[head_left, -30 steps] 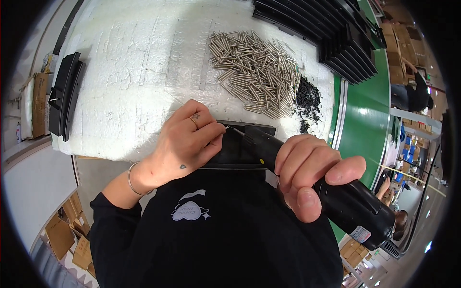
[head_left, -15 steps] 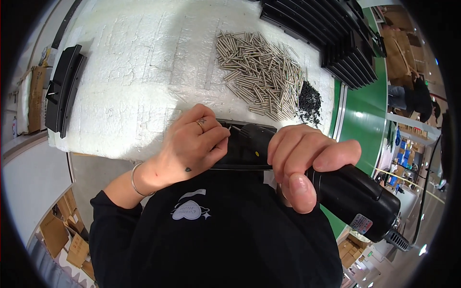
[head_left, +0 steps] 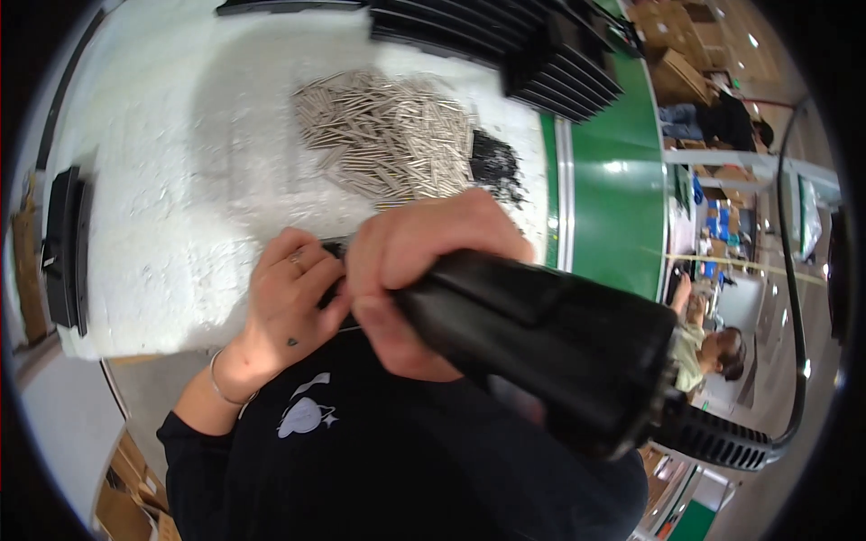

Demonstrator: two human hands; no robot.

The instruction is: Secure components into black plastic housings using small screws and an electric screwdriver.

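My right hand (head_left: 424, 270) wraps round a thick black electric screwdriver (head_left: 550, 347), its cord end pointing to the lower right. The tool's tip is hidden behind that hand. To the left, close to my chest, my left hand (head_left: 298, 293) is closed, fingers curled at a black plastic part (head_left: 336, 247) on the table's near edge. Most of this part is covered by my hands. Beyond them lies a heap of silvery metal pins (head_left: 388, 135), with a smaller pile of short black pieces (head_left: 494, 164) to its right.
A white-covered table (head_left: 162, 198) holds a curved black part (head_left: 68, 252) at left and stacked black ribbed parts (head_left: 559, 77) at the far right. A green surface (head_left: 613, 194) runs along the right. The tool's cord (head_left: 794, 316) hangs there. Another person (head_left: 713, 352) sits beyond.
The view has shifted, so the table's things sit further left. My right hand has turned the screwdriver and brought it up nearer the camera. My left hand stays at the black part.
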